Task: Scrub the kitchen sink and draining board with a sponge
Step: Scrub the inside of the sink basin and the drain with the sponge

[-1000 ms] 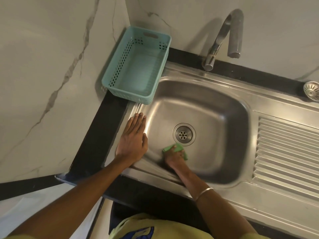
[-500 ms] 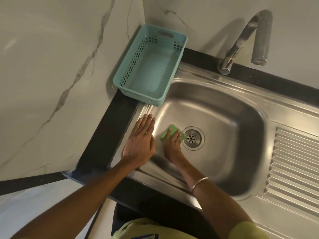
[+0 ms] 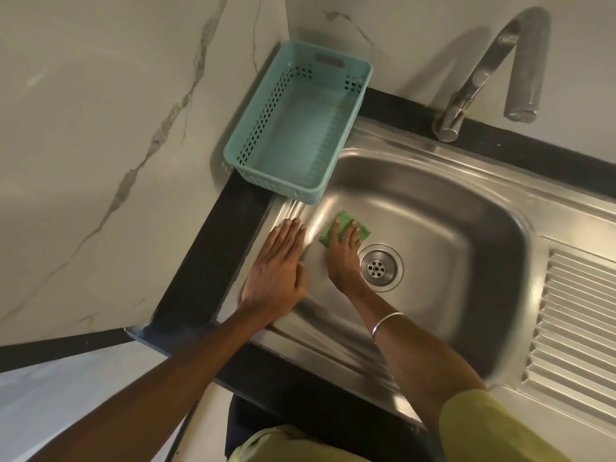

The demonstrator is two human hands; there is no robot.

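- One green sponge (image 3: 346, 230) is found low on the left inner wall of the sink (image 3: 466, 228), just left of and above the drain strainer (image 3: 379, 268).
- It is pressed flat against the steel by the right hand (image 3: 343, 255); the fingers are laid straight over it, not curled round it, and its green edges are seen beyond the fingertips.
- A ring is noted on one finger of that hand, and a metal bangle (image 3: 386, 325) on the right wrist.
- The left hand (image 3: 278, 261) is laid palm down on the left rim of the sink, just beside the right hand; its fingers are extended and close together, and nothing is held.
- The draining board (image 3: 580, 328), ribbed, is seen at the right of the bowl, well apart from both hands.
- A teal perforated basket (image 3: 300, 138) is set at the back left corner, its near end overhanging the sink rim; nothing is seen inside it.
- A curved metal tap (image 3: 493, 61) is mounted behind the bowl, its spout turned downward.
- A black countertop (image 3: 213, 261) borders the sink on the left and at the back, and veined pale wall panels (image 3: 100, 128) rise behind it.
- A yellow-green sleeve (image 3: 483, 428) is seen at the lower edge.
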